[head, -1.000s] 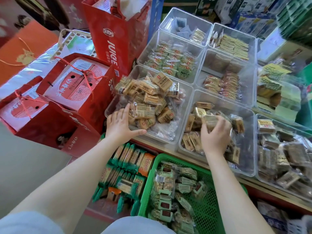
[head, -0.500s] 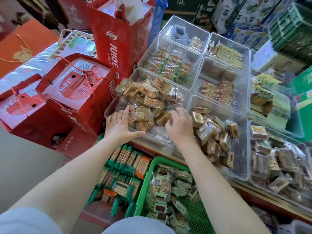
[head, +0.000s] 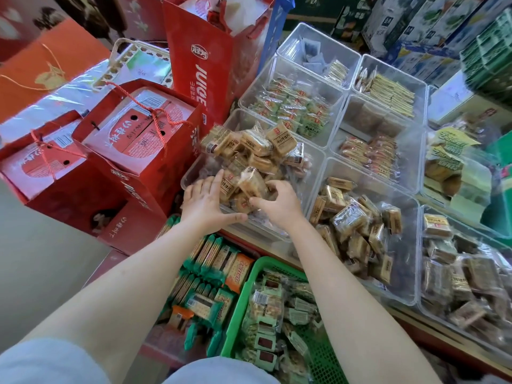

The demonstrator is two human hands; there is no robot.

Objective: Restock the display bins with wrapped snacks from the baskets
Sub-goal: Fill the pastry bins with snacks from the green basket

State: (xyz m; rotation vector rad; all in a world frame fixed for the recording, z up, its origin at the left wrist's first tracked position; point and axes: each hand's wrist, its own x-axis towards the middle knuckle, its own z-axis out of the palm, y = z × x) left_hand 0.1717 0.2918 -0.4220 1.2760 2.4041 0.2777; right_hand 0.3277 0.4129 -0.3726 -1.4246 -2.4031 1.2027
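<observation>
Both hands (head: 205, 203) at snack bin (head: 194, 173)

Small grocery or snack shop: clear display bins (head: 368, 173) of wrapped snacks (head: 357, 220), red gift boxes (head: 133, 139), juice bag (head: 205, 65), stacked drink cartons (head: 415, 20), green basket (head: 238, 309).

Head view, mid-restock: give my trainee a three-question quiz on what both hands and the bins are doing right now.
1. True or false: both hands are at the same clear bin.
2. Which hand pinches a wrapped snack? A) left hand B) right hand
3. Fill in: the basket below the right arm is ____ in colour.

Key: 1 true; 2 B; 3 green.
</observation>
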